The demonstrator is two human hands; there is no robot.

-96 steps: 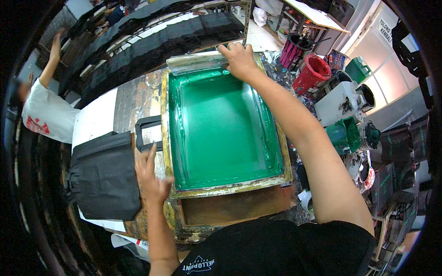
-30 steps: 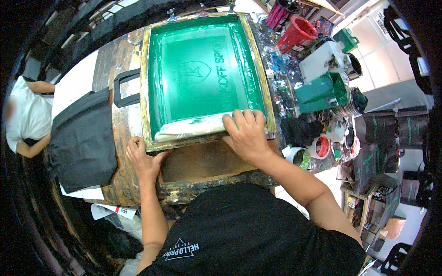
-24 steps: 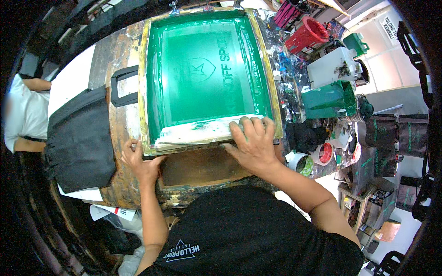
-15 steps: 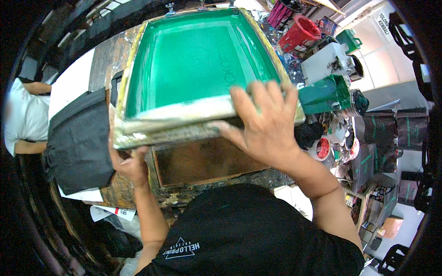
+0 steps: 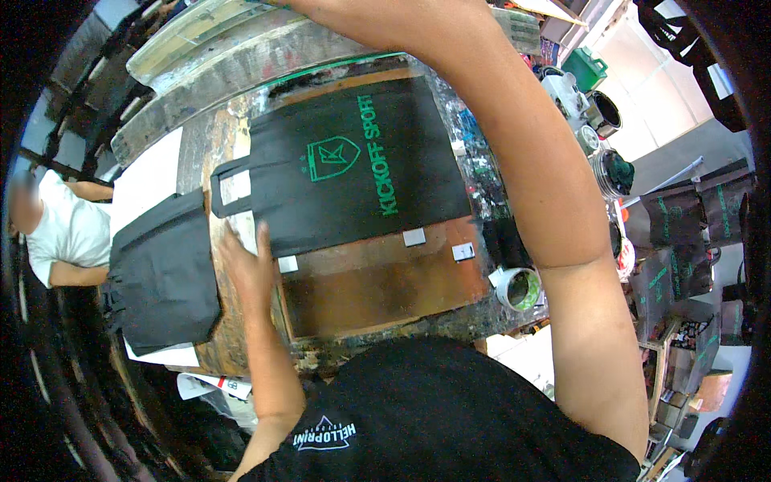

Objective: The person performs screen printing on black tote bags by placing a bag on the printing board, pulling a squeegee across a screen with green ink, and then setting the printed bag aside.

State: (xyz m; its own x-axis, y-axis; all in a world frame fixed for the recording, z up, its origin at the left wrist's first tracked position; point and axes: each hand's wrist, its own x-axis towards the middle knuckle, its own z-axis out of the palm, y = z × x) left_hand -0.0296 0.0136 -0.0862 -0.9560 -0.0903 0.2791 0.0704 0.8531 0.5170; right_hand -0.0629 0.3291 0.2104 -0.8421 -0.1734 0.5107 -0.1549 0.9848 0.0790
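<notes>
A black fabric bag (image 5: 297, 205) lies flat on a brown board (image 5: 369, 297), its loop handle (image 5: 215, 191) pointing left. Green lettering and a green shield emblem are printed on the bag. By the handle, my left hand (image 5: 247, 259) is open with its fingers apart; whether it touches the bag I cannot tell. My right arm stretches far forward across the right side, and my right hand (image 5: 353, 11) is cut off by the top edge, fingers hidden. Beyond the bag, the screen-printing frame (image 5: 217, 84) stands raised, with its worn wooden side showing.
Black bags (image 5: 165, 273) are stacked at the left on white sheets. Small white pads (image 5: 414, 237) sit on the board. Ink tubs (image 5: 518, 289) and jars (image 5: 612, 173) line the table's right side. Printed bags (image 5: 675, 213) hang farther right. Another person (image 5: 68, 229) is at the far left.
The green-inked screen frame has gone up and away from the board, uncovering the printed bag. My right hand has moved far forward; my left has let go of the frame.
</notes>
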